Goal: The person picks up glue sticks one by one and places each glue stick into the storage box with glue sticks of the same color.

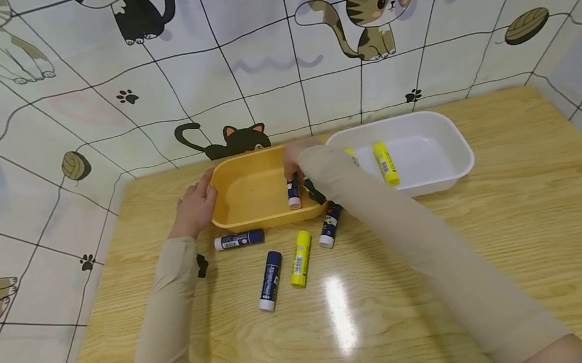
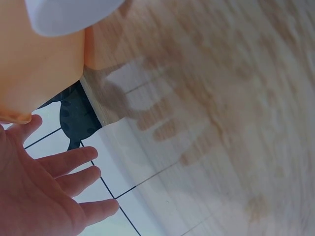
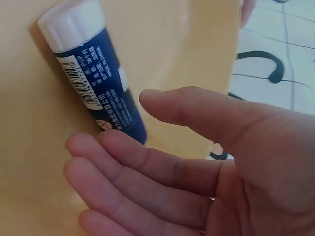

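Observation:
A dark blue glue stick (image 3: pixel 96 73) with a white end lies in the yellow tray (image 1: pixel 252 222). My right hand (image 1: pixel 298 155) reaches over the tray at this stick; in the right wrist view thumb and fingers are spread apart, with the fingertips right at its blue end. My left hand (image 1: pixel 196 205) rests against the tray's left side, its fingers loosely extended, as the left wrist view shows. On the table before the tray lie several more glue sticks: a blue one (image 1: pixel 239 240), another blue one (image 1: pixel 271 282), a yellow one (image 1: pixel 301 260) and a dark one (image 1: pixel 330 225).
To the right of the yellow tray stands a white tray (image 1: pixel 455 150) holding yellow glue sticks (image 1: pixel 385 164), one partly hidden by my right sleeve. A wall covering with cat drawings (image 1: pixel 269 98) rises behind the wooden table (image 1: pixel 528 224) and along its sides.

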A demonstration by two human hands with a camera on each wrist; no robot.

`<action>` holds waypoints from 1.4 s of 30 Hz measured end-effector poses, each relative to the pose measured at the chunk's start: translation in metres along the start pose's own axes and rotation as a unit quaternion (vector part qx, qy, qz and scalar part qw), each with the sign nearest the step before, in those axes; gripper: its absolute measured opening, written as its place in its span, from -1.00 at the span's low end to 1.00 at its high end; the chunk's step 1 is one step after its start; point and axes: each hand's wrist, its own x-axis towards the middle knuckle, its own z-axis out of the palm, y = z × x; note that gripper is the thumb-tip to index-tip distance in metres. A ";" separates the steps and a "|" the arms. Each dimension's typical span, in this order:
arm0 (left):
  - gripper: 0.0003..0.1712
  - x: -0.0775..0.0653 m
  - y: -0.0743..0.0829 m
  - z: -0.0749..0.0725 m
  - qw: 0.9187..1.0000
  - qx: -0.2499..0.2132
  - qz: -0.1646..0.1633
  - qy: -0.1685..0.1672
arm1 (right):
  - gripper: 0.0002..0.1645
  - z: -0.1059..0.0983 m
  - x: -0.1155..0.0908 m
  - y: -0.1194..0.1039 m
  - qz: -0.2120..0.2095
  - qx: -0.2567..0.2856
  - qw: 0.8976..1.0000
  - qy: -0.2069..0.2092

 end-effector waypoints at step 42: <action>-0.35 0.000 0.000 -0.001 1.000 -0.003 -0.001 -0.008 | -0.82 0.028 -0.109 0.028 -0.147 -0.020 0.985 0.085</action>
